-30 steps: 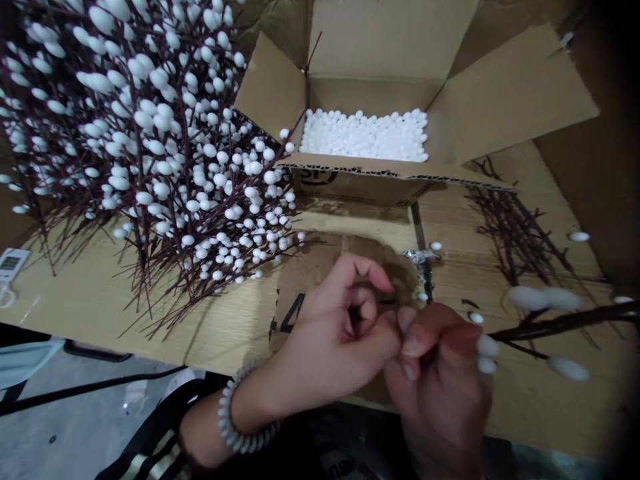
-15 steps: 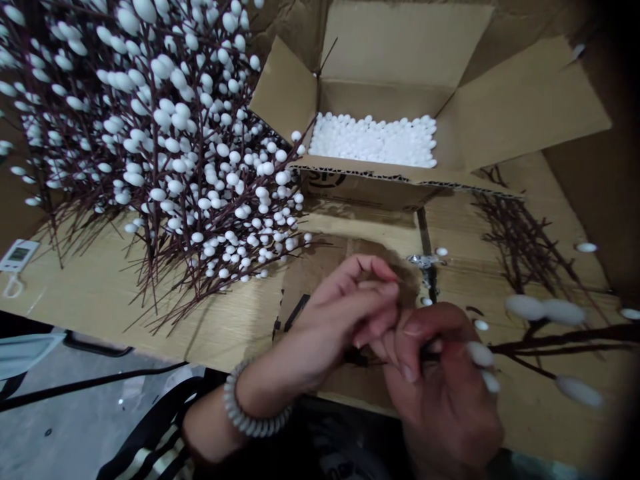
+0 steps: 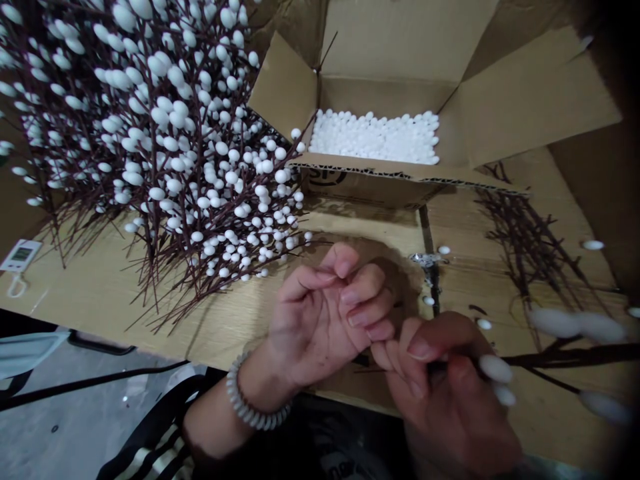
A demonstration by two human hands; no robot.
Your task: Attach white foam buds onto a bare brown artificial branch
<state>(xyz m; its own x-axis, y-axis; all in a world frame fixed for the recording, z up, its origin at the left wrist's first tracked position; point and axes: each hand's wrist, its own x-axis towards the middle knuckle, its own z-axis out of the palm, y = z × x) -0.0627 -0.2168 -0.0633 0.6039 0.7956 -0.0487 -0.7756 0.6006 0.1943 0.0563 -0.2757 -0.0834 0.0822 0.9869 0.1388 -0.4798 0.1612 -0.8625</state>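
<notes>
Sleeve [image 3: 155, 453], dark with pale stripes, is covering the lower part of the person's left arm, and a grey coiled band [image 3: 255, 400] is circling the wrist. The hands are working close together over the worktop [image 3: 90, 287], their fingertips meeting or nearly so. The left hand [image 3: 325, 320] is turning its palm toward the head camera with its fingers loosely curled; whether anything is sitting between thumb and forefinger, one cannot tell. The right hand [image 3: 450, 393] is pinching a brown berry stem [image 3: 565, 358], which is running out sideways to the right edge of the view. White berries on its side shoots are blurring there, and two more are showing right beside the fingers.

Beneath and just beyond the hands, a flat piece of cardboard [image 3: 390, 260] is lying on the worktop. Several loose white berries [image 3: 443, 250] are lying farther right. To the far left, a small white device with a screen [image 3: 23, 253] is resting near the front edge. A big heap of berry stems [image 3: 165, 147] is filling the left side, while a bundle of bare twigs [image 3: 530, 233] is lying on the right. Farther back, between them, an open carton [image 3: 370, 187] is holding many white beads [image 3: 375, 137], its flaps spreading outward.
</notes>
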